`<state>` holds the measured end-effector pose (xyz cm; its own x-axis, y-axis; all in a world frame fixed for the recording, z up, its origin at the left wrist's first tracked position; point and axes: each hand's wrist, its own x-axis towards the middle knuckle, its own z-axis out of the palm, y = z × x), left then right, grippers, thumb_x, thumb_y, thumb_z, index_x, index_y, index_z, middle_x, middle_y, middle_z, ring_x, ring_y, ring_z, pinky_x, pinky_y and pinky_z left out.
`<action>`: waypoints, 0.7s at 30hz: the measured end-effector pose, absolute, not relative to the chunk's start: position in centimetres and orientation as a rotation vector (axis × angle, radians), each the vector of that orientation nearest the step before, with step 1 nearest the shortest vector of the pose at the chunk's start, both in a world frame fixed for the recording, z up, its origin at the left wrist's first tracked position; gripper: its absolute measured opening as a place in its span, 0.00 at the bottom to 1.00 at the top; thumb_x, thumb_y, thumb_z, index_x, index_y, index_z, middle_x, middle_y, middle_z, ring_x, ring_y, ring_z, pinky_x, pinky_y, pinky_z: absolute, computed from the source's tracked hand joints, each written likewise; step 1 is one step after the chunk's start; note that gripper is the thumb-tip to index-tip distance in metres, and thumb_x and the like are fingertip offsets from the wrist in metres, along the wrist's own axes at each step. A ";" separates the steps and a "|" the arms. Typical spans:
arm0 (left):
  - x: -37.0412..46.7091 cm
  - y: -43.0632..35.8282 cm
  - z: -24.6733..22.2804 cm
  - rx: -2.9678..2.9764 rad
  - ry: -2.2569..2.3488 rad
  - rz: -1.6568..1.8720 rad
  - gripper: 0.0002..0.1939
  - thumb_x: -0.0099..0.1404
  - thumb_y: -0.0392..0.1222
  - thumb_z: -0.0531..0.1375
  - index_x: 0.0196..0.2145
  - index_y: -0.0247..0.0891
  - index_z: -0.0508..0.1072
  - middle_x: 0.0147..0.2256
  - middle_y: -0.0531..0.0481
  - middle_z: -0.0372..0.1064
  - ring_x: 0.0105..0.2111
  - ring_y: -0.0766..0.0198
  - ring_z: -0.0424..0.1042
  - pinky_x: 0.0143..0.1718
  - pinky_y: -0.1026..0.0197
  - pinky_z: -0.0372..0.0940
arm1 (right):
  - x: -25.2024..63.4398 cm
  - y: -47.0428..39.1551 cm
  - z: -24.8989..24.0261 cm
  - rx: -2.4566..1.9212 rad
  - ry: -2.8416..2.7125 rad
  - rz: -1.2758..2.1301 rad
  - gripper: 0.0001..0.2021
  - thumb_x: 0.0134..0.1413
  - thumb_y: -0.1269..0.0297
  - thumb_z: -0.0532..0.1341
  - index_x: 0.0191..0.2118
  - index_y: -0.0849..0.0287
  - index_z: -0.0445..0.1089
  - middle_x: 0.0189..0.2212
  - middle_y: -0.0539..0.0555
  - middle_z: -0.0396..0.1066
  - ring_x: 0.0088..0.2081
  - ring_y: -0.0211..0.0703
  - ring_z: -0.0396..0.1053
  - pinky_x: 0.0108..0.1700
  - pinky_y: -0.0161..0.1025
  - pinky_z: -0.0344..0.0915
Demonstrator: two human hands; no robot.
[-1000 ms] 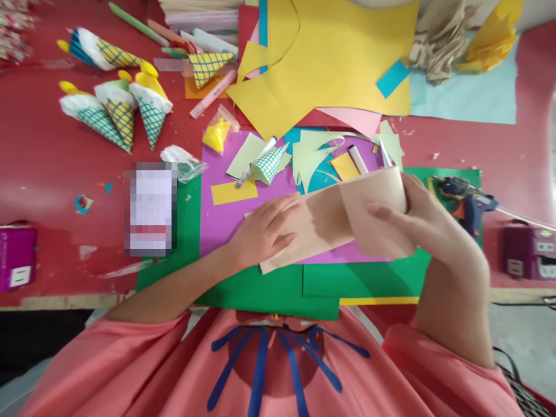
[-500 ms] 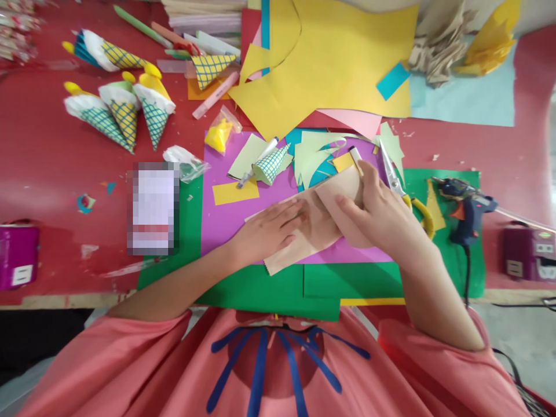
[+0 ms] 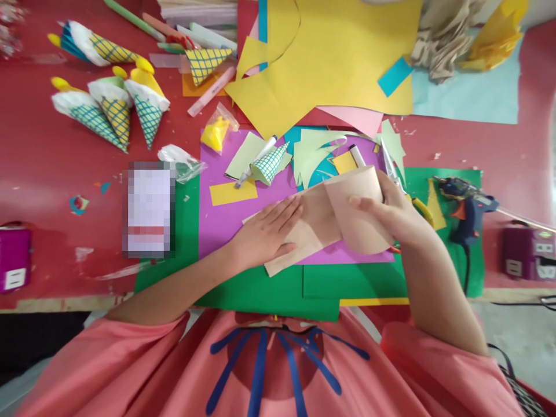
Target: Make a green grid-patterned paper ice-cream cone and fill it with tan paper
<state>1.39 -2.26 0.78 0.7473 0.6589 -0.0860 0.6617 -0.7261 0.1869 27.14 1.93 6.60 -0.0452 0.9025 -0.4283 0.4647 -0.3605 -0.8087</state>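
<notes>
The big red table (image 3: 469, 145) is underneath; the large flat yellow paper sheet (image 3: 339, 58) lies beyond the flat purple paper sheet (image 3: 215, 231); the long tan paper strip (image 3: 315, 214) is over the purple sheet, its right end curled up; the left hand (image 3: 267, 231) lies flat on the strip's left end, fingers straight with narrow gaps, thumb apart; the right hand (image 3: 395, 208) holds the curled end, thumb in front, other fingers mostly hidden; the dark blue glue gun (image 3: 471, 211) sits right of the purple sheet; the small pale green paper cone with blue crossed lines (image 3: 271, 165) lies over the purple sheet's far part.
</notes>
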 end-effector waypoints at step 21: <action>1.8 -2.5 0.4 2.705 1.088 0.024 0.36 0.71 0.51 0.48 0.66 0.22 0.46 0.68 0.33 0.40 0.68 0.49 0.42 0.66 0.50 0.45 | 25.3 -3.8 3.3 -1.669 -0.801 0.834 0.23 0.44 0.45 0.63 0.42 0.56 0.65 0.33 0.50 0.67 0.34 0.43 0.67 0.36 0.42 0.68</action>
